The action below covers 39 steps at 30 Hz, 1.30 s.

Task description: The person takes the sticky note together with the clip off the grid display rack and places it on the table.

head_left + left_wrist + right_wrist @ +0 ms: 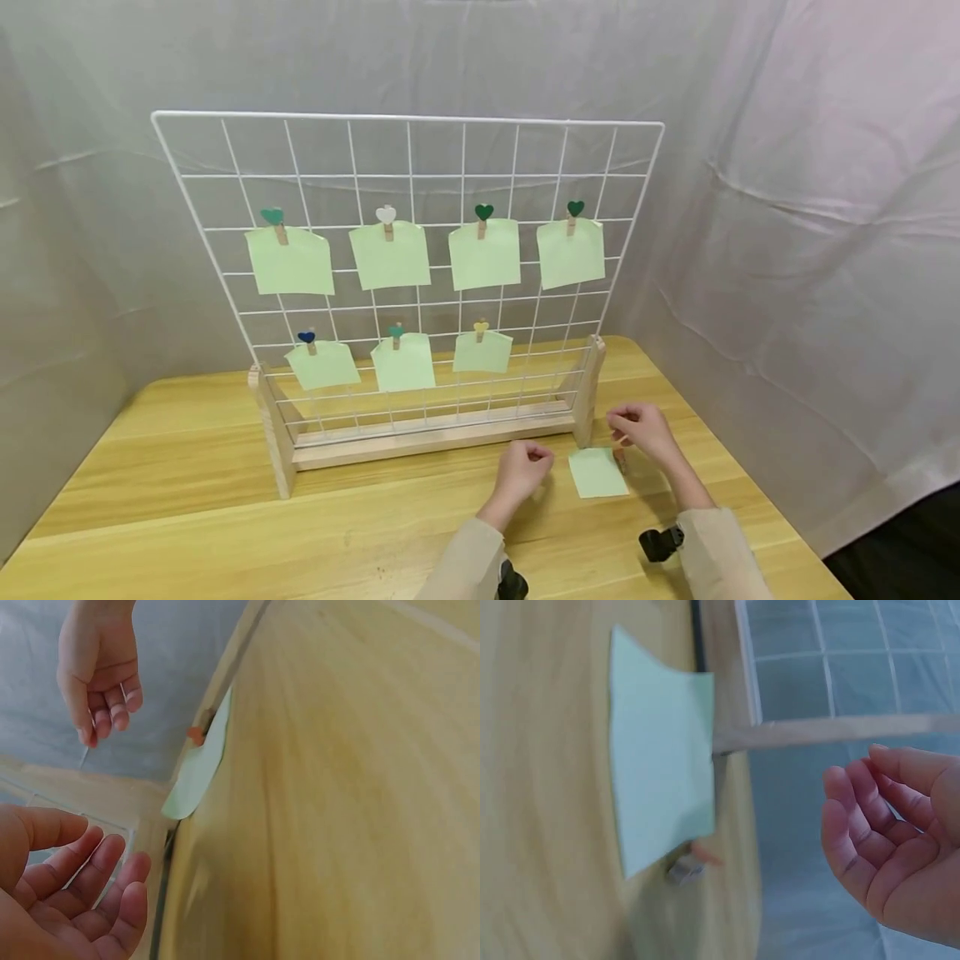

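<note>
A pale green paper note (597, 473) lies on the wooden table, bent up slightly in the right wrist view. Beside its right edge is a small clothespin (620, 461) with an orange-red top (705, 853). My right hand (642, 429) hovers above the clothespin, fingers loosely bent, with nothing visible in its grasp. To the left of the note is my left hand (522, 468), its fingers relaxed and apart from the paper in the left wrist view. Behind both hands stands a white wire grid (442, 304), where several green notes (483, 254) hang from heart-topped clothespins (483, 218).
The grid sits in a wooden stand (435, 444) with upright side supports (589, 392). Grey cloth (750, 275) hangs behind and to the right of the table (225, 542). A black wrist camera (662, 544) is by the right sleeve (720, 554).
</note>
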Available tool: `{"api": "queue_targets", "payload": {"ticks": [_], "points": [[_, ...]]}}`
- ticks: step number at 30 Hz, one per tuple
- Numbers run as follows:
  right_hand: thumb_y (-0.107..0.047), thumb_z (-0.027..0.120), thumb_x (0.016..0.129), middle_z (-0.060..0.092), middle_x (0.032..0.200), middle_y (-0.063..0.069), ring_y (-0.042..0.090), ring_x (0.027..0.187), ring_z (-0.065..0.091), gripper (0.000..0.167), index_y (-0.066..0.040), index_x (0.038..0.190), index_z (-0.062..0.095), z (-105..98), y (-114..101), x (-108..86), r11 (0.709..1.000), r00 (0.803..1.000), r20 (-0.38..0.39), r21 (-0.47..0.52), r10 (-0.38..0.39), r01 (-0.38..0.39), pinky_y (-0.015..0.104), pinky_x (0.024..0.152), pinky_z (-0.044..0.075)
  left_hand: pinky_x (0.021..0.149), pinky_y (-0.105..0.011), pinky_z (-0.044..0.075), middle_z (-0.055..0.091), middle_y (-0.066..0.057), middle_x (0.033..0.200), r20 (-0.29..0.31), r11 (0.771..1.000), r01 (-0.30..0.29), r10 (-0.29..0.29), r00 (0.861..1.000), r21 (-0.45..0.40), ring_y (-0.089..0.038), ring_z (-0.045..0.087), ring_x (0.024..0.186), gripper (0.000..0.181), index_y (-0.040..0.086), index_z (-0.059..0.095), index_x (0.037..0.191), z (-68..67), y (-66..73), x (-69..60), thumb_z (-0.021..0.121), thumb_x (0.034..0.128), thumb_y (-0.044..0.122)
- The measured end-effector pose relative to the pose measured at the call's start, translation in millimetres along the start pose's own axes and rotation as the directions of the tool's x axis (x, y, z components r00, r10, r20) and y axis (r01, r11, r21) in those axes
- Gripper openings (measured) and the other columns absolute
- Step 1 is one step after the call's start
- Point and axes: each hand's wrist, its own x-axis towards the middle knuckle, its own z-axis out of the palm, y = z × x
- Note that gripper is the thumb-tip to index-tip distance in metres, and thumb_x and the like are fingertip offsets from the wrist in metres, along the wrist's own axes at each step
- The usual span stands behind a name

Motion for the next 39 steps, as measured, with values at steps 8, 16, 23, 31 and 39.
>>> {"api": "queue_targets", "payload": {"ticks": [8, 16, 23, 31, 39], "points": [[-0.004, 0.057, 0.085, 0.061, 0.077, 0.024, 0.025, 0.061, 0.060, 0.019, 0.014, 0.094, 0.059, 9, -19, 1.0, 0.998, 0.998, -0.028, 0.003, -0.057, 0.057, 0.033, 0.053, 0.051, 0.056, -0.021, 0.044, 0.060, -0.002, 0.070, -0.006, 0.998, -0.039, 0.039, 0.999, -0.050, -0.007, 0.051, 0.062, 0.007, -0.004, 0.066, 0.078, -15.3, 4.0, 3.6, 0.061, 0.0789, 0.001], [-0.003, 0.058, 0.085, 0.060, 0.071, 0.018, 0.023, 0.059, 0.058, 0.020, 0.015, 0.092, 0.058, 18, -34, 3.7, 0.991, 0.993, -0.015, 0.060, -0.117, 0.118, 0.037, 0.054, 0.051, 0.061, -0.022, 0.045, 0.062, -0.003, 0.074, -0.030, 0.996, -0.084, 0.084, 0.996, -0.021, -0.009, 0.053, 0.067, 0.008, -0.003, 0.066, 0.079, -30.5, 13.5, 6.1, 0.060, 0.0794, 0.002], [-0.002, 0.058, 0.084, 0.059, 0.070, 0.016, 0.019, 0.059, 0.059, 0.019, 0.016, 0.091, 0.058, 26, -45, 6.5, 0.984, 0.989, 0.003, 0.106, -0.146, 0.145, 0.035, 0.054, 0.052, 0.063, -0.021, 0.046, 0.064, -0.006, 0.077, -0.062, 0.990, -0.142, 0.141, 0.988, -0.015, -0.011, 0.056, 0.069, 0.007, -0.002, 0.066, 0.080, -41.3, 21.4, 5.3, 0.060, 0.0794, 0.002], [-0.007, 0.059, 0.085, 0.060, 0.072, 0.018, 0.019, 0.059, 0.058, 0.021, 0.013, 0.090, 0.060, 35, -59, 11.7, 0.978, 0.985, 0.023, 0.123, -0.170, 0.166, 0.029, 0.053, 0.050, 0.061, -0.021, 0.046, 0.063, -0.006, 0.076, -0.085, 0.989, -0.145, 0.144, 0.986, -0.014, -0.011, 0.054, 0.067, 0.010, -0.005, 0.066, 0.082, -52.8, 30.5, 6.2, 0.060, 0.0811, 0.003], [-0.009, 0.059, 0.086, 0.060, 0.074, 0.019, 0.022, 0.060, 0.059, 0.023, 0.012, 0.093, 0.059, 45, -79, 16.8, 0.973, 0.981, 0.048, 0.142, -0.190, 0.182, 0.028, 0.054, 0.050, 0.056, -0.021, 0.045, 0.063, -0.005, 0.075, -0.111, 0.990, -0.140, 0.140, 0.984, 0.007, -0.011, 0.054, 0.065, 0.012, -0.003, 0.066, 0.086, -66.2, 39.1, 4.6, 0.059, 0.0830, 0.006]]}}
